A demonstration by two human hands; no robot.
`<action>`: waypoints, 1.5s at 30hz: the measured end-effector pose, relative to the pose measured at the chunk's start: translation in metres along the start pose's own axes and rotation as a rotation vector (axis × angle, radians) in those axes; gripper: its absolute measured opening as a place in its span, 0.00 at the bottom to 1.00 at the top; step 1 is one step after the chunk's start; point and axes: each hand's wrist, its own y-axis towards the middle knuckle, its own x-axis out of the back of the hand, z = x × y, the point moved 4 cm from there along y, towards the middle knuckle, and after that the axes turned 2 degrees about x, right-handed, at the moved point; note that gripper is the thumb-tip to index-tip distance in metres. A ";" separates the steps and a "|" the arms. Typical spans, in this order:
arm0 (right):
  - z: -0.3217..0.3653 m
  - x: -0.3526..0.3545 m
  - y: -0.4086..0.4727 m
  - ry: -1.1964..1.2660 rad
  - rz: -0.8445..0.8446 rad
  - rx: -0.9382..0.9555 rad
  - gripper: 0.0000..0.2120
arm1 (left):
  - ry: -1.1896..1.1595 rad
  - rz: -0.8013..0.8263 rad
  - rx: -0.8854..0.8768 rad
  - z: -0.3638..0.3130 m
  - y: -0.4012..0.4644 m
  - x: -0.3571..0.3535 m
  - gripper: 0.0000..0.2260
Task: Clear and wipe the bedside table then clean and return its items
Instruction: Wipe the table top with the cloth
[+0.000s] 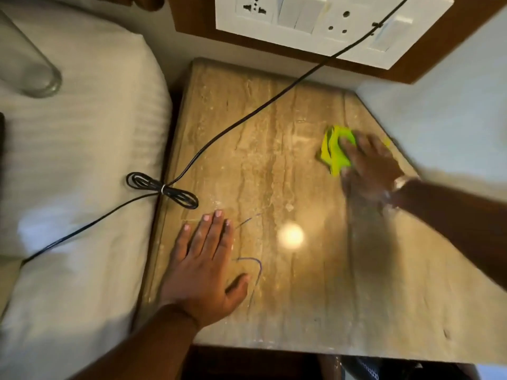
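The bedside table point(274, 165) has a glossy tan stone top with brown veins. My right hand point(370, 165) presses flat on a folded lime-green cloth point(333, 152) near the table's right side, close to the wall; the hand is blurred. My left hand point(205, 264) lies flat on the table's front left part, fingers spread and holding nothing. A black cable point(247, 116) runs across the table from the wall plate toward the bed, with a tied coil point(162, 189) at the table's left edge.
The bed with white striped linen point(82, 160) lies left of the table. A clear glass point(30, 67) lies on the bed at top left. A white switch and socket plate point(315, 20) sits on the wall behind. A pale wall point(444, 119) borders the right side.
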 end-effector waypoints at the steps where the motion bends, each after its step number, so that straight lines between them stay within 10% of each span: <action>1: -0.005 0.005 0.037 0.028 0.000 -0.120 0.34 | 0.002 0.005 0.004 0.000 0.001 0.000 0.43; 6: 0.060 0.014 0.076 0.103 -0.031 -0.261 0.33 | 0.002 -0.002 0.005 0.002 0.000 -0.005 0.43; 14: 0.105 -0.074 -0.292 0.097 0.194 0.205 0.34 | 0.042 0.018 0.011 0.001 0.001 -0.007 0.43; 23: -0.018 -0.017 -0.020 0.074 -0.028 -0.570 0.30 | 0.035 -0.010 0.011 0.002 0.001 -0.007 0.43; 31: 0.115 -0.067 -0.240 0.124 0.115 0.213 0.38 | 0.035 -0.008 0.011 0.002 0.000 -0.006 0.43; 39: 0.023 -0.026 -0.048 0.082 0.042 -0.364 0.33 | 0.032 -0.016 0.027 0.000 -0.001 0.000 0.44; 45: 0.124 -0.003 0.001 0.237 -0.133 -0.232 0.36 | 0.035 -0.030 0.029 0.004 -0.002 -0.003 0.45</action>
